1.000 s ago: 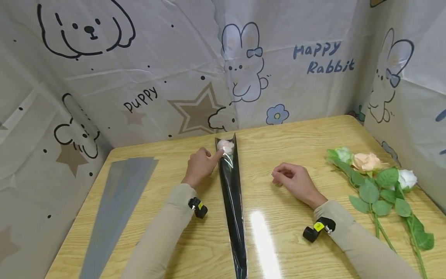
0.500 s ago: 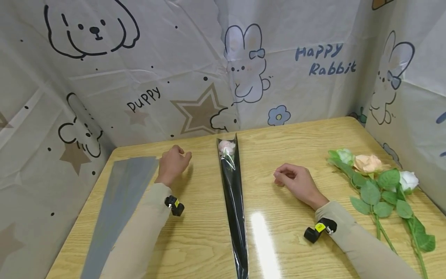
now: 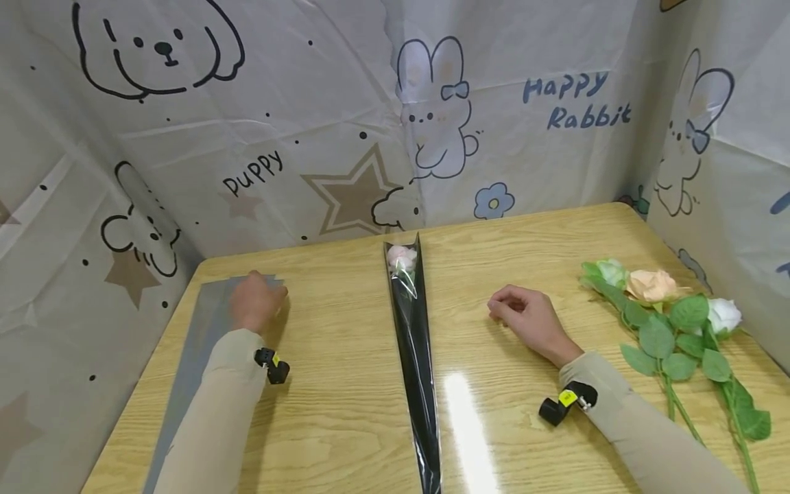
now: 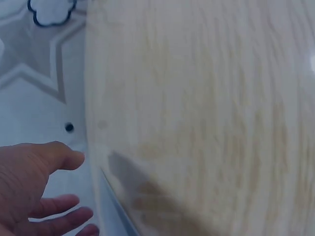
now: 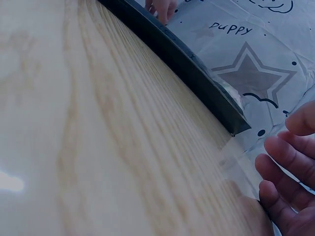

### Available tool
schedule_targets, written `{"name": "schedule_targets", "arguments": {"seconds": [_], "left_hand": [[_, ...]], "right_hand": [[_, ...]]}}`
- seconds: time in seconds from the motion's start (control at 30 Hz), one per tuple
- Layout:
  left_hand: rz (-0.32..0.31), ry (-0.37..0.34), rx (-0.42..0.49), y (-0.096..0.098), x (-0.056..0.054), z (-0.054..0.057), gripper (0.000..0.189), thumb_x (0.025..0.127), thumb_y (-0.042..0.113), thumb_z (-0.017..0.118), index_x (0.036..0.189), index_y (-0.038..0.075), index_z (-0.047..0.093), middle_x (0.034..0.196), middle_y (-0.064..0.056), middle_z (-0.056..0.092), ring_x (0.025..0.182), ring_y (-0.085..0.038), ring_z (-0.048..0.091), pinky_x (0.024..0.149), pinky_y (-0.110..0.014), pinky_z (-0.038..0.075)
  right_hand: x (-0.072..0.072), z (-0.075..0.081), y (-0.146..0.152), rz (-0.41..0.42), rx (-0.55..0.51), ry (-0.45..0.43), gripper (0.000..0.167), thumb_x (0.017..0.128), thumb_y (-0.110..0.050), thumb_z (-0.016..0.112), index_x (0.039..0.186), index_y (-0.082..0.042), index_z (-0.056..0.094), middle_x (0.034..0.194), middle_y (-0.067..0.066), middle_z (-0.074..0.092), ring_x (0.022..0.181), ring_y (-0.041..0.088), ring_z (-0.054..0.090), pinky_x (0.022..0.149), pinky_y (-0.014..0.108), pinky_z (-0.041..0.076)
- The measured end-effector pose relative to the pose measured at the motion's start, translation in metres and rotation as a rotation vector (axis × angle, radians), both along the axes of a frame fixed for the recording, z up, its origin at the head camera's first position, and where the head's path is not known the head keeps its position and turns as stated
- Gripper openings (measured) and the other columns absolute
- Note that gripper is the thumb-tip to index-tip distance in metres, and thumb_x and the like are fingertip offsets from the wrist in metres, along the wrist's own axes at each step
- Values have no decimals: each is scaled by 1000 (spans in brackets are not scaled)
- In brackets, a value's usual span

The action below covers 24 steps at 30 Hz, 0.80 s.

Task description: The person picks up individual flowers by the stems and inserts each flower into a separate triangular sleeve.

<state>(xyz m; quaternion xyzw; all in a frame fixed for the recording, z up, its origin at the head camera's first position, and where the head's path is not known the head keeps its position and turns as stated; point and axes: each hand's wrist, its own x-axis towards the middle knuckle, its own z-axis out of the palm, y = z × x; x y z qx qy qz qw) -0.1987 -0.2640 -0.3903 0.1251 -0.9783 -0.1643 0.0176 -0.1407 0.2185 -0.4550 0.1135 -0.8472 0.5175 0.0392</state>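
Observation:
My left hand (image 3: 256, 303) hovers over the far end of a stack of long grey tapered sleeves (image 3: 200, 343) on the table's left. In the left wrist view its fingers are apart and hold nothing; a sleeve's corner (image 4: 117, 211) shows beside them. A pink rose (image 3: 401, 258) lies inside a long black wrapping sleeve (image 3: 415, 357) with a clear front, at mid-table. My right hand (image 3: 531, 321) stays to the right of it, fingers loosely curved around nothing; the right wrist view shows the black sleeve (image 5: 197, 78) apart from those fingers.
On the right lie a peach rose (image 3: 651, 285), a white rose (image 3: 722, 315) and a greenish-white rose (image 3: 611, 274) with leafy stems. A printed cloth (image 3: 345, 82) hangs behind the wooden table (image 3: 494, 261) and at both sides.
My left hand has left the pink rose's head and moved left, over the grey sleeves. The wrapped rose has stayed in place, and my right hand has hardly moved.

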Motion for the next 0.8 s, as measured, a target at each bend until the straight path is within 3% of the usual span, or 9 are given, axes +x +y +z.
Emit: {"name": "schedule_targets", "arguments": {"seconds": [0.1, 0.2, 0.33, 0.43, 0.53, 0.63, 0.7, 0.8], "left_hand": [[16, -20, -70, -13, 1, -5, 56, 100, 35, 59, 117, -19, 60, 118, -41, 63, 110, -55, 62, 96, -62, 52], [37, -52, -123, -21, 3, -8, 64, 102, 42, 57, 117, -20, 62, 126, -43, 58, 117, -57, 57, 104, -65, 44], [71, -79, -113, -25, 2, -14, 78, 99, 49, 58, 133, -22, 52, 134, -44, 52, 123, -59, 51, 110, -65, 41], [79, -83, -110, -26, 2, -16, 80, 99, 49, 60, 134, -22, 51, 134, -43, 52, 123, -58, 51, 110, -64, 41], [85, -70, -126, -26, 3, -17, 71, 98, 48, 62, 117, -21, 62, 121, -41, 61, 111, -54, 59, 99, -60, 48], [80, -46, -137, -26, 3, -17, 60, 98, 46, 65, 83, -11, 69, 90, -31, 70, 84, -44, 67, 76, -53, 55], [73, -27, -137, -26, 3, -16, 56, 97, 44, 67, 63, -1, 62, 70, -20, 66, 68, -35, 64, 62, -47, 54], [66, -3, -125, -27, 4, -17, 55, 98, 39, 66, 56, 9, 49, 60, -10, 56, 62, -28, 56, 56, -43, 50]], "right_hand": [[-1, 0, -2, 7, -9, -3, 18, 103, -25, 66, 103, -10, 76, 90, 11, 78, 76, 10, 71, 68, 23, 57], [0, 0, -2, 12, -5, -5, 18, 103, -25, 66, 103, -10, 76, 91, 10, 78, 77, 10, 71, 68, 23, 57], [3, 1, 1, 6, 14, -3, 18, 103, -25, 66, 104, -10, 76, 91, 10, 79, 77, 9, 71, 68, 23, 56], [3, 2, 1, 10, 13, -10, 19, 103, -25, 66, 105, -9, 76, 92, 10, 79, 77, 8, 72, 69, 23, 57], [3, 2, 0, 14, 11, -21, 20, 103, -25, 66, 105, -8, 76, 93, 11, 79, 78, 8, 72, 69, 23, 58], [3, 2, -1, 9, 20, -24, 19, 103, -24, 66, 105, -8, 76, 92, 11, 78, 77, 8, 71, 69, 23, 57], [3, 2, -2, 4, 28, -20, 19, 103, -24, 65, 105, -8, 76, 92, 10, 78, 76, 7, 70, 68, 23, 56], [2, 2, -3, 1, 32, -20, 19, 103, -25, 66, 104, -9, 75, 91, 10, 78, 76, 8, 70, 68, 23, 56]]}}
